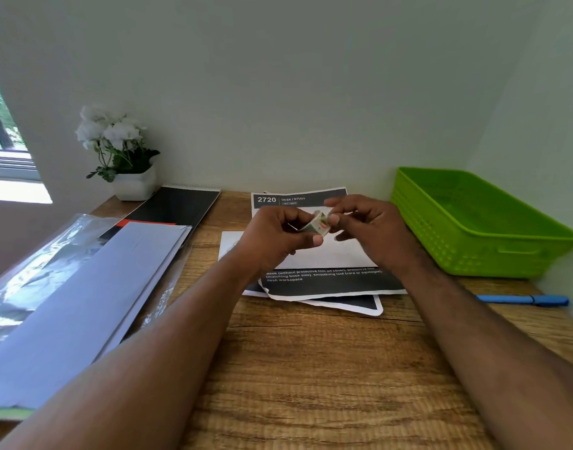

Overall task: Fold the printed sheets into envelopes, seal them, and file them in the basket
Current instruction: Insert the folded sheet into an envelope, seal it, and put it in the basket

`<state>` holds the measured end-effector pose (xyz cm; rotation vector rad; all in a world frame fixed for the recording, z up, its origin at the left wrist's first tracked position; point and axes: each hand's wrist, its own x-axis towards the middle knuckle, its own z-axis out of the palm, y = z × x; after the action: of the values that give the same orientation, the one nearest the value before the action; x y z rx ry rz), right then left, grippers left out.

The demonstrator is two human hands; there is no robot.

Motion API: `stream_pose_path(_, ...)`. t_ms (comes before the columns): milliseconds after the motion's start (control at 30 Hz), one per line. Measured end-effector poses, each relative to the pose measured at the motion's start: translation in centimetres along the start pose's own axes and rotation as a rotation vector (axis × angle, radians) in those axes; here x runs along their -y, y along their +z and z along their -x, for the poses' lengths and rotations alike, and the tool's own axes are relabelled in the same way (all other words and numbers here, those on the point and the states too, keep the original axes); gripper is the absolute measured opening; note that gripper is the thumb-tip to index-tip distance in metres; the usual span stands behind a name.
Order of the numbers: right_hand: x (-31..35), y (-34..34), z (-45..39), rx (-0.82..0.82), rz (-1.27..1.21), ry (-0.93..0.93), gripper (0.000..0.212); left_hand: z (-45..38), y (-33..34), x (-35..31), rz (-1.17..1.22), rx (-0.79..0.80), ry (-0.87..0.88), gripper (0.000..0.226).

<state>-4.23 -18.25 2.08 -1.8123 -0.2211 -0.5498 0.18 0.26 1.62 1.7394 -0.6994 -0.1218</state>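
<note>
Your forearms reach in from the bottom edge over the wooden table (311, 368), and both of your hands meet above the papers in the middle. Your left hand (275, 235) has its fingers curled round a small white roll (317, 224), which looks like tape, with the thumb under it. Your right hand (366, 227) pinches at the roll's right side with thumb and forefinger; whether it has hold of a loose end you cannot tell from here.

Under your hands lies a white envelope (324, 254), flat on the printed sheets (327, 284). The sheets are stacked a little askew, with dark bands at top and bottom; the top band reads "2720 DESK / STUDY".

To your right the green basket (480, 222) stands against the wall, near the sheets but apart from them. In front of it a blue pen (522, 300) lies flat near the table's right edge.

To your left a pile of envelopes (83, 303) lies partly in clear plastic wrap (35, 254). Behind it a black spiral notebook (174, 207) lies flat, and at the back corner a white pot of white flowers (122, 151) stands just beside the notebook. A window (2, 141) shows at the far left.
</note>
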Motion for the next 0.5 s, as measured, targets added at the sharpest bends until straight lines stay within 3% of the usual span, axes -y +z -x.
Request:
stream_pose_path(100,-0.1,-0.3,-0.5,-0.277,-0.333,0.147,0.007,-0.5,-1.1,0.2,-0.097,-0.063,0.016,0.026)
stream_pose_path(167,-0.7,-1.2,-0.9,-0.365,-0.373,0.169,0.007,-1.0,-2.4,0.9,-0.329,-0.165,0.065,0.018)
stream_pose_path(233,-1.7,-2.1,-1.1,-0.368,-0.332,0.156,0.006,-1.4,-4.0,1.8,-0.536,-0.258,0.078,0.005)
stream_pose_path(300,-2.4,-2.5,-1.1,-0.345,-0.271,0.13,0.011,-1.9,-5.3,3.3,-0.651,-0.326,0.045,0.02)
stream_pose_path(367,-2.4,-2.5,-0.9,-0.312,-0.197,0.134,0.02,-2.1,-6.0,4.3,-0.741,-0.346,-0.026,0.016)
stream_pose_path(433,-2.3,-2.7,-0.6,-0.284,-0.157,0.146,0.017,-2.2,-6.0,4.4,-0.794,-0.332,-0.074,0.01)
stream_pose_path(500,-2.1,-2.8,-0.3,-0.247,-0.156,0.153,0.011,-2.2,-5.8,4.0,-0.838,-0.349,-0.097,0.021)
